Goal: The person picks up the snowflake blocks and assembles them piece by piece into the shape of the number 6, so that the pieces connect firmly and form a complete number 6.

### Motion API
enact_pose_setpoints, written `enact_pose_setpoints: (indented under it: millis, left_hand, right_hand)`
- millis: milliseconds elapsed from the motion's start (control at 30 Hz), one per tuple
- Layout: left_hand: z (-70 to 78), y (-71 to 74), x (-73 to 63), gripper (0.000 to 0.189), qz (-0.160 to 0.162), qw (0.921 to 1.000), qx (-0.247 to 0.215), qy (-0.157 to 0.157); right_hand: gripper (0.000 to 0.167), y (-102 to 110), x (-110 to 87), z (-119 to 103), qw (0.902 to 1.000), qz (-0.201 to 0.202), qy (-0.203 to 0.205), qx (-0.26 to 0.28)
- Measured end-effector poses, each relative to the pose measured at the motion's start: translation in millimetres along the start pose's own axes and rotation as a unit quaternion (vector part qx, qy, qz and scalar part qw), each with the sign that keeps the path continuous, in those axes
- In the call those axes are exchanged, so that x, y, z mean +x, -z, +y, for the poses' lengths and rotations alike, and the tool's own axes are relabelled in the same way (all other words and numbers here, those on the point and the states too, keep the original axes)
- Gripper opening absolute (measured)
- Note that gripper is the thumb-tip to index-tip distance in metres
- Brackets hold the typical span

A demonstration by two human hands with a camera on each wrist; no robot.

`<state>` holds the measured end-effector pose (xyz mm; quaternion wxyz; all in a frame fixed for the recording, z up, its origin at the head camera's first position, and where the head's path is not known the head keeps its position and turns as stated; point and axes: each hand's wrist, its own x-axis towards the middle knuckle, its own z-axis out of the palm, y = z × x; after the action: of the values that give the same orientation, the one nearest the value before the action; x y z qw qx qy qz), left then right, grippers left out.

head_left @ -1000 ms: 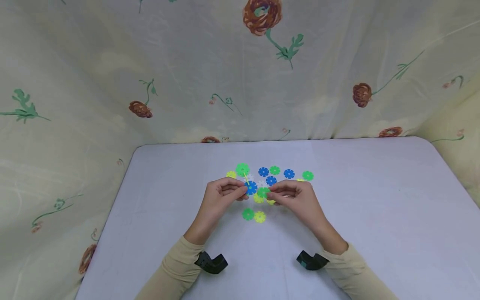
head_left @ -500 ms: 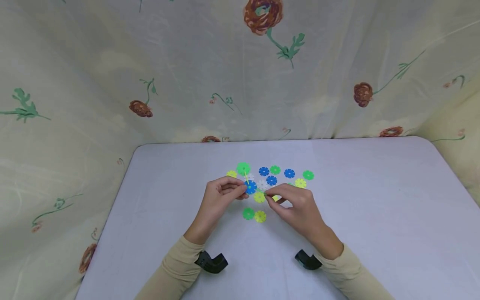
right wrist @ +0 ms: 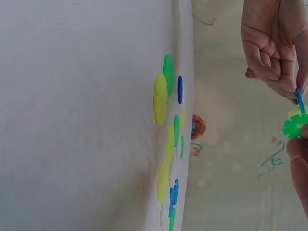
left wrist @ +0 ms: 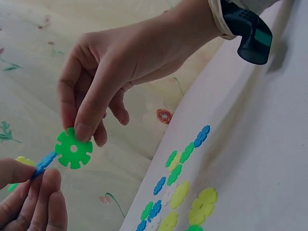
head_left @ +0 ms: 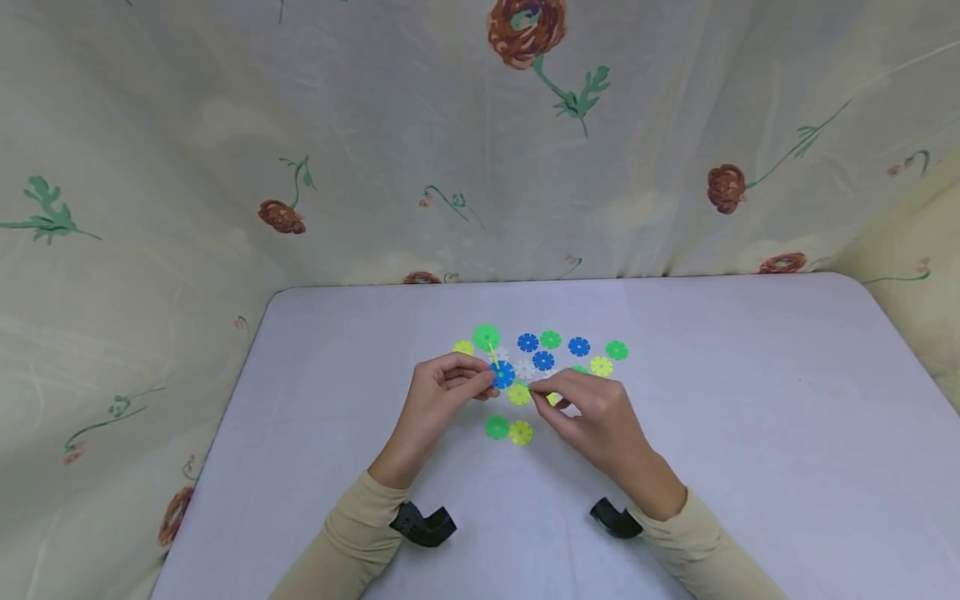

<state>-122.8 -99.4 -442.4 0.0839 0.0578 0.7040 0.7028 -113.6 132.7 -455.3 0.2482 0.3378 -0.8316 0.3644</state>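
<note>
My left hand [head_left: 442, 392] pinches a blue notched interlocking disc [head_left: 502, 375] between thumb and fingers. From it a yellow disc [head_left: 492, 357], seen edge-on, leads up to a green disc [head_left: 487, 337], a joined chain above the table. My right hand [head_left: 592, 408] pinches another green interlocking disc [left wrist: 73, 148] by its rim. In the left wrist view this disc's edge meets the edge of the blue disc [left wrist: 44, 162], the two standing at an angle. The right wrist view shows the green disc [right wrist: 294, 126] right at the blue one's lower end.
Several loose discs lie on the white table [head_left: 337, 358] beneath and beyond the hands, among them a blue disc [head_left: 578, 346], a yellow disc [head_left: 601, 367] and a green disc [head_left: 497, 427]. Floral cloth [head_left: 637, 167] hangs behind the table's back edge.
My right hand has turned and shifted slightly left, so its green disc went from face-on to edge-on against the blue disc. The left hand has stayed nearly still.
</note>
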Motion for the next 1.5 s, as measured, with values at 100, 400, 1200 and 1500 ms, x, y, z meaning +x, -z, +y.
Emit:
enact_pose_setpoints:
  millis: [100,400,1200,1500]
  left_hand:
    - [0.7,0.0,-0.7,0.014,0.000,1.0000,-0.001,0.003]
    - [-0.5,-0.1,-0.6,0.015,-0.005,1.0000,-0.004,0.001]
    - [-3.8,-0.5,1.5,0.014,-0.021,0.9995,0.024,-0.002]
    - [-4.2,-5.2,0.8,0.015,-0.015,0.9998,0.002,-0.012]
  right_hand:
    - [0.018,-0.4,0.4,0.1,1.0000,0.002,0.005,0.000]
    - [0.017,-2.2,0.0,0.2,0.9996,0.015,0.023,0.006]
    - [0.023,-5.4,-2.4,0.9,0.9989,-0.002,0.046,-0.003]
    - [0.021,-6.2,-1.8,-1.6,0.9990,0.024,0.037,-0.012]
